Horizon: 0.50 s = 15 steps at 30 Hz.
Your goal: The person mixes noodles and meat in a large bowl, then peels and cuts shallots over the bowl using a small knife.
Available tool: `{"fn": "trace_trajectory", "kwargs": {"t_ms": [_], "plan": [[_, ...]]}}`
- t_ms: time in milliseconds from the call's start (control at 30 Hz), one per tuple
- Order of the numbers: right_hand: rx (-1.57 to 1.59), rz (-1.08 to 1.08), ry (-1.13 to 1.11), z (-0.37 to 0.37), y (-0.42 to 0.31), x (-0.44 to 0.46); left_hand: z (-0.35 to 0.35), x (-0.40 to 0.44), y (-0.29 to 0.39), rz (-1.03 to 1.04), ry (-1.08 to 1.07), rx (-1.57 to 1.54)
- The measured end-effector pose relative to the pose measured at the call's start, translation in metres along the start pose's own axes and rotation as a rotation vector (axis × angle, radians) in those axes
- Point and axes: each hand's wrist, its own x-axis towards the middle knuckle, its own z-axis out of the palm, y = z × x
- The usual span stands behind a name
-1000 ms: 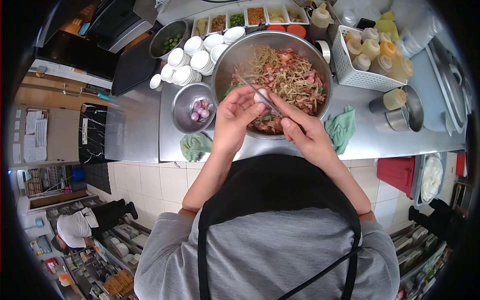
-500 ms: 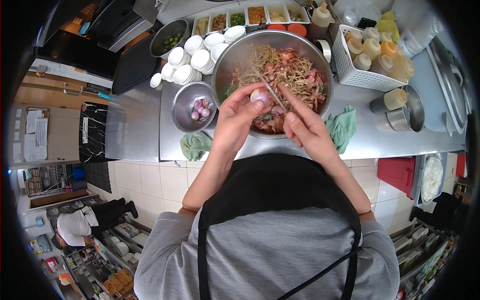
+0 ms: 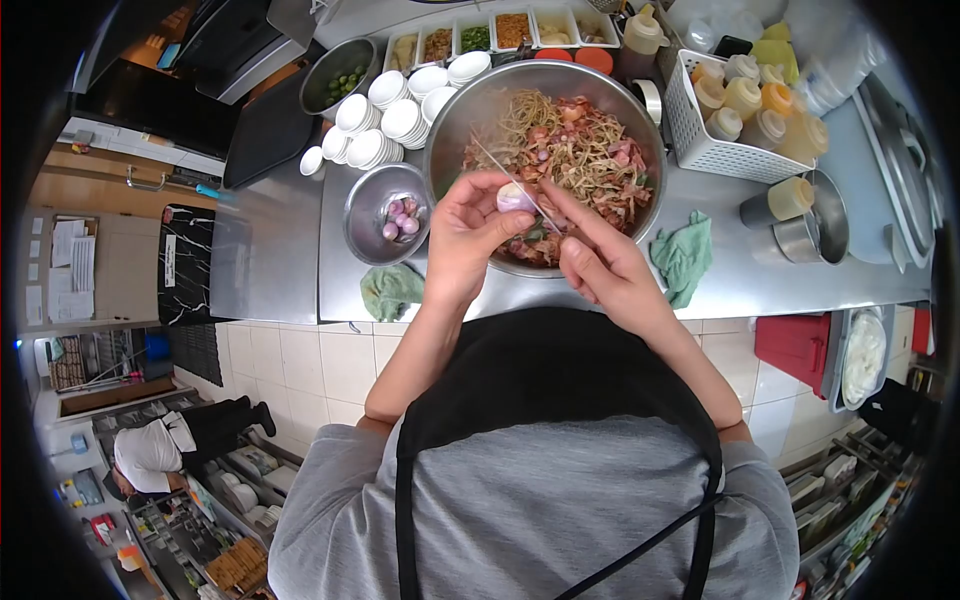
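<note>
Over the large metal bowl (image 3: 437, 150), my left hand (image 3: 466, 235) grips a pale purple shallot (image 3: 513, 198) between thumb and fingers. My right hand (image 3: 610, 255) is closed on a knife, its index finger stretched along the tool. The thin knife blade (image 3: 495, 160) points up and left, close against the shallot. Beneath both hands the bowl holds a heap of shallots, reddish skins and dry stringy roots (image 3: 535, 115). Left of it, a smaller metal bowl (image 3: 362, 225) contains several peeled shallots (image 3: 402, 218).
Stacked white cups (image 3: 403, 120) stand behind the small bowl. Green cloths (image 3: 390, 290) (image 3: 684, 258) lie on either side. At right are a white basket (image 3: 735, 155) of squeeze bottles and a metal pot (image 3: 828, 215). A person (image 3: 155, 450) bends over at far left.
The knife and my right hand have shifted slightly left, and the blade now slants more to the left. My left hand and the shallot have moved a little left and turned slightly.
</note>
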Motion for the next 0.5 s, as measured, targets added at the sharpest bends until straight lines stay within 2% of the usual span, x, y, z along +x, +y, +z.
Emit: {"fn": "trace_trajectory", "kwargs": {"t_ms": [133,267,433,500], "plan": [[-0.133,-0.006,0.083,-0.014,0.018,0.009,0.003,-0.002,0.007,-0.027,-0.006,-0.018],[-0.025,0.026,0.059,-0.012,0.007,0.002,0.003,-0.002,0.007,-0.011,-0.005,0.071],[-0.139,-0.046,-0.004,-0.006,0.007,0.003,0.004,-0.002,0.006,0.052,-0.025,0.139],[-0.133,-0.017,-0.013,-0.006,0.005,0.003,0.005,-0.003,0.01,-0.001,-0.021,0.128]]}}
